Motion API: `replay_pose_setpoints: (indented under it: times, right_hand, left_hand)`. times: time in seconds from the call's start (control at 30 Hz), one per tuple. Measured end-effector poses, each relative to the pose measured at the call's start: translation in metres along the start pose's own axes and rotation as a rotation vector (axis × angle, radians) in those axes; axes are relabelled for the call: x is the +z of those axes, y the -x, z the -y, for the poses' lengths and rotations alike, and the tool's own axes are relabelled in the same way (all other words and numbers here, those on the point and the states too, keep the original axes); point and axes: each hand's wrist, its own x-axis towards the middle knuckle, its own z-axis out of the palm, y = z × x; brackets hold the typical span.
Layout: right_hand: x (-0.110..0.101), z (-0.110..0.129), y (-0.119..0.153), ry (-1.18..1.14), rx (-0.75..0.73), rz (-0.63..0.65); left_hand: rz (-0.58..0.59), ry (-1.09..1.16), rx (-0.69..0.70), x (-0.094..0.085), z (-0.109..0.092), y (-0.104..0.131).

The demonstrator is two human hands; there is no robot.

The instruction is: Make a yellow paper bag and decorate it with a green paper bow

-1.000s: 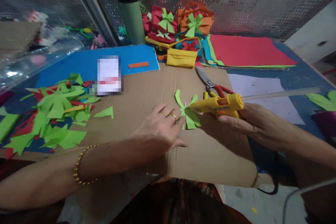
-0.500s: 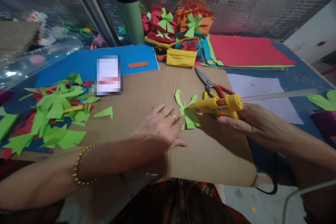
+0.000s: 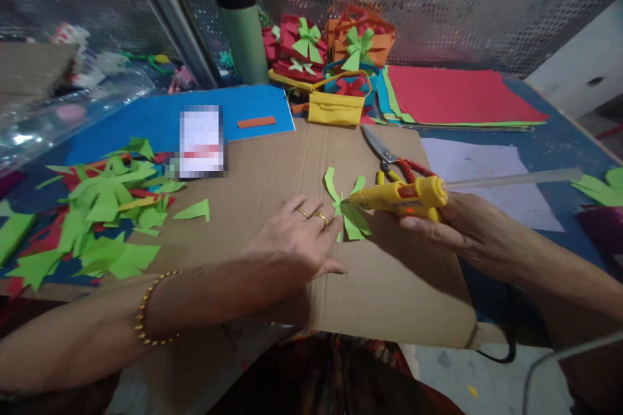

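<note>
In my right hand (image 3: 448, 224) is a yellow glue gun (image 3: 396, 198), with a long clear glue stick (image 3: 516, 179) coming out of its back. Its nozzle points left, at the centre of a green paper cut-out (image 3: 354, 222) with several splayed strips. My left hand (image 3: 304, 233) presses that cut-out against the cardboard (image 3: 389, 298), its fingers together and the thumb apart; the fingertips are partly hidden. Behind the glue gun lie open-bladed scissors (image 3: 387, 154) with red handles.
Green and red paper scraps (image 3: 109, 201) are heaped at the left. Small folded paper bags (image 3: 335, 108) and a green bottle (image 3: 243, 35) stand at the back. Coloured sheets (image 3: 462, 94) are stacked back right. A white sheet (image 3: 487, 165) lies right of the scissors.
The glue gun has shifted very slightly left, its nozzle still at the cut-out's centre. My left hand stays in place on the paper.
</note>
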Motion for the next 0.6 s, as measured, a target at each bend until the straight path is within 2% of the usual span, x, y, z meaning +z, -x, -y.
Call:
replay_pose_setpoints:
  times: [0.17, 0.33, 0.5, 0.6]
  right_hand:
    - [-0.0007, -0.0051, 0.0018, 0.034, 0.023, 0.02]
    - [-0.0007, -0.0072, 0.004, 0.012, -0.017, 0.009]
    - [-0.0008, -0.0042, 0.0027, 0.053, 0.055, 0.008]
    - [-0.0016, -0.0023, 0.0009, 0.025, 0.017, 0.007]
  left_hand:
    - [-0.016, 0.007, 0.012, 0.0025, 0.0004, 0.0009]
    - [-0.028, -0.005, 0.02, 0.0018, 0.0006, 0.0008]
    - [-0.045, -0.02, 0.023, 0.0017, 0.0004, 0.0014]
    - [-0.044, -0.001, 0.005, 0.002, 0.0003, 0.0023]
